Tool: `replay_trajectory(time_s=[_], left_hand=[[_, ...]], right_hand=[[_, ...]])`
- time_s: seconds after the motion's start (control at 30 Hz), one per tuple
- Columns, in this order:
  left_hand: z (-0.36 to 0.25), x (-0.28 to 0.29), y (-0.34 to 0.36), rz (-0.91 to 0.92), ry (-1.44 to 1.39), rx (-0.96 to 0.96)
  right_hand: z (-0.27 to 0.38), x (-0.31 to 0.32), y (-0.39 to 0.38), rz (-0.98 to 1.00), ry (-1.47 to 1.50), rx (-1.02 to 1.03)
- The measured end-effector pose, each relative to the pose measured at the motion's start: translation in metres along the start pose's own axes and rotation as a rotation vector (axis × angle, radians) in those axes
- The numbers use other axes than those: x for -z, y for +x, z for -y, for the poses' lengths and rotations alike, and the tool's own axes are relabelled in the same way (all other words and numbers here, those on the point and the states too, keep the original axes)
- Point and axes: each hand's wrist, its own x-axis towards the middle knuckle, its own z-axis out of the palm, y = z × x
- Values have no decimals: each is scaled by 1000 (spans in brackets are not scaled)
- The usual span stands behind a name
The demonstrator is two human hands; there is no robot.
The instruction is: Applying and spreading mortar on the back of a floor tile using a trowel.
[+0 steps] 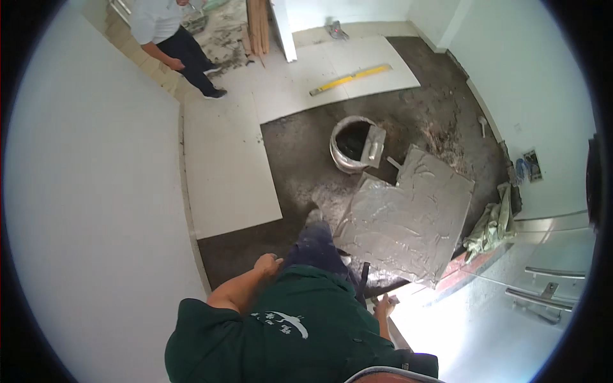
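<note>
My left hand (267, 262) is beside my left thigh, its fingers curled; a small greyish thing shows at them, too small to name. At my right side, near the bright doorway, my right hand (384, 307) is closed round something small and grey-brown that I cannot make out. In front of my legs lies a large tile (402, 223) coated in wet grey mortar, its corner notched. Beyond it stands a mortar-smeared bucket (342, 163) with dark contents. A flat trowel (374, 146) rests across the bucket's right rim.
White tiles (230, 172) cover the floor along the left and far side, with a yellow spirit level (351, 80) on them. Another person (167, 41) stands at the far left. A crumpled sack (491, 223) lies by the right wall. Glass doors with metal handles (539, 299) are at lower right.
</note>
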Motion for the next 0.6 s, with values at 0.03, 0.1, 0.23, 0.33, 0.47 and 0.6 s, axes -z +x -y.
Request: replay_trajectory(time_s=[0.03, 0.1, 0.23, 0.33, 0.47, 0.6], left_hand=[[-9, -4, 22, 4, 2, -87], [17, -1, 32, -143, -36, -70], [11, 31, 58, -126, -72, -150], [-8, 53, 68, -213, -131, -188], [-6, 68, 85, -137, -56, -234], [-16, 78, 92, -41, -26, -223]], right_hand=[[-52, 2, 15, 41, 112, 72], [66, -28, -89, -27, -80, 27], [129, -25, -161, -170, -83, 32], [59, -40, -98, -175, -87, -2], [88, -64, -113, -158, 56, 76], [97, -80, -104, -194, -23, 157]])
